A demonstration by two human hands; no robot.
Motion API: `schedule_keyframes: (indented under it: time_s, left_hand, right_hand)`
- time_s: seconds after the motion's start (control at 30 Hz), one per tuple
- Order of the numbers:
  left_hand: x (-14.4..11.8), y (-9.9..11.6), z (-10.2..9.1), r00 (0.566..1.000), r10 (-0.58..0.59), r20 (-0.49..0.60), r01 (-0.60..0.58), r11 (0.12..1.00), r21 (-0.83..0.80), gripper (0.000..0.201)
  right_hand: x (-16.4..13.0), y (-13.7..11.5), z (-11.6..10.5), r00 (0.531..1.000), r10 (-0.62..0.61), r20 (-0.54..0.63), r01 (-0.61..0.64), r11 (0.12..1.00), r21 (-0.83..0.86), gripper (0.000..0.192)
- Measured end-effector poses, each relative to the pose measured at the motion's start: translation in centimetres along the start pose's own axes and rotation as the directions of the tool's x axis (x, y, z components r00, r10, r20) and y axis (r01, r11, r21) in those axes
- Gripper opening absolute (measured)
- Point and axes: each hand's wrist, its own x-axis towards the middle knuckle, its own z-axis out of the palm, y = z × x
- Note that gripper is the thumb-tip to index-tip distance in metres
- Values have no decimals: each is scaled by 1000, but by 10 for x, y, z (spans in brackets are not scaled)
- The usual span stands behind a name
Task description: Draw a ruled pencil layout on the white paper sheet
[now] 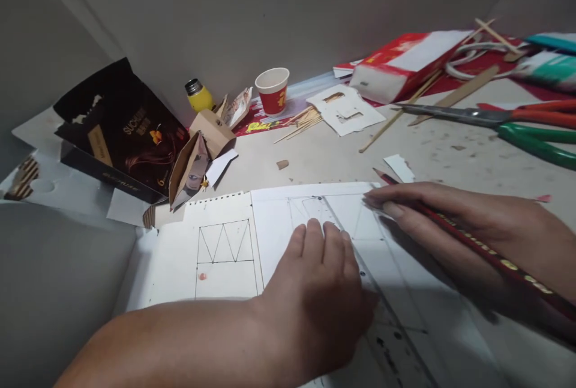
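Ruling step, I judge: left hand (315, 292) presses fingers flat on the ruler (355, 262) lying on the paper (279, 226), right hand (472, 232) beside the ruler grips the pencil (486, 253), which next wants steady guiding along its edge.

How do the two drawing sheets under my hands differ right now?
The left sheet lies uncovered, showing a finished zigzag in a box and a red spot. The right sheet is pinned under a clear ruler, left hand and right hand, with fainter lines. Both are white paper.
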Motion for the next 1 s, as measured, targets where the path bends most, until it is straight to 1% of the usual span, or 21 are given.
schedule_keyframes:
  time_s: [0.07, 0.1, 0.2, 0.27, 0.3, 0.33, 0.37, 0.4, 0.47, 0.6, 0.77, 1.0]
  left_hand:
    - [-2, 1, 4, 999, -6, -52, 7, 1000, 16, 60]
    - [-2, 0, 5, 997, -11, -79, 11, 1000, 7, 59]
    - [-2, -7, 5, 992, -22, -123, 10, 995, -99, 59]
    - [-1, -13, 0, 995, -9, -97, -8, 984, -178, 57]
    - [0, -17, -2, 997, -8, -82, -7, 983, -185, 54]
    - [0, -20, -4, 998, 41, -46, -49, 982, -180, 51]
    - [1, -24, -6, 995, 88, -38, -93, 983, -157, 50]
    - [1, -27, -7, 993, 107, -46, -112, 985, -130, 51]
    - [2, -32, -8, 986, 149, -78, -156, 983, -93, 51]
    - [2, -36, -8, 976, 182, -119, -192, 978, -76, 49]
    - [1, -41, -6, 973, 207, -105, -218, 971, -100, 53]
    - [2, -46, -5, 966, 241, -94, -255, 951, -176, 58]
  right_hand:
    - [-1, 1, -1, 997, 27, 75, -13, 985, -173, 24]
    - [0, 0, -1, 996, 31, 88, -12, 977, -213, 26]
    - [3, -3, 0, 999, 6, 47, 3, 982, -191, 19]
    - [5, -7, 2, 1000, 3, -5, -4, 987, -160, 15]
    - [7, -8, 3, 1000, 21, -1, -20, 990, -138, 17]
    - [8, -8, 4, 1000, 8, 7, -7, 994, -109, 18]
    - [9, -8, 5, 1000, 4, 13, -3, 996, -86, 19]
    - [9, -7, 5, 1000, 20, 10, -19, 997, -75, 20]
    - [11, -5, 5, 1000, 7, 10, -7, 998, -65, 20]
    - [12, -5, 2, 1000, 14, 22, -13, 998, -69, 21]
    - [13, -5, 1, 999, 26, 19, -24, 996, -87, 22]
    - [14, -5, 3, 998, 65, 20, -62, 989, -135, 19]
